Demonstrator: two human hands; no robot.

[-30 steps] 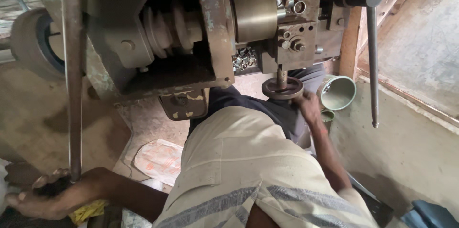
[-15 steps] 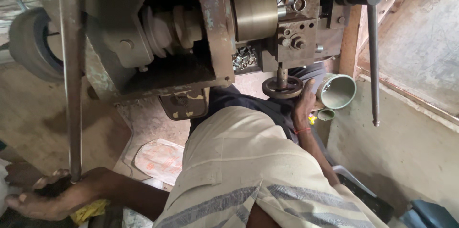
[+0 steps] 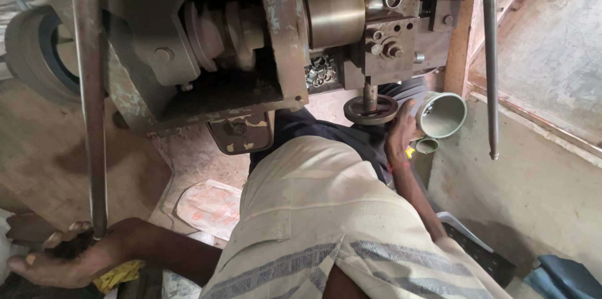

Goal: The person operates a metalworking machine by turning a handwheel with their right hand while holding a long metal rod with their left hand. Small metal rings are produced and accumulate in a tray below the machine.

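My left hand [image 3: 66,260] is low at the bottom left, with its fingers curled round the lower end of a long steel lever [image 3: 91,104] that runs up to the top of an old, greasy metal machine [image 3: 251,42]. My right hand [image 3: 400,131] reaches forward under the machine. Its fingers are on the right rim of a small round handwheel [image 3: 367,111] on a short vertical shaft. A brass-coloured drum [image 3: 334,13] sits above the wheel. My pale striped shirt [image 3: 326,224] fills the lower middle.
A second thin lever [image 3: 490,79] with a dark knob hangs at the right. A green cup [image 3: 443,116] stands just right of my right hand. Small metal rings [image 3: 320,73] lie under the drum. A large pulley wheel [image 3: 41,54] is at the left, and a printed bag [image 3: 210,206] lies on the floor.
My right hand has slid a little up along the handwheel's rim. My left hand stays on the long lever's end.
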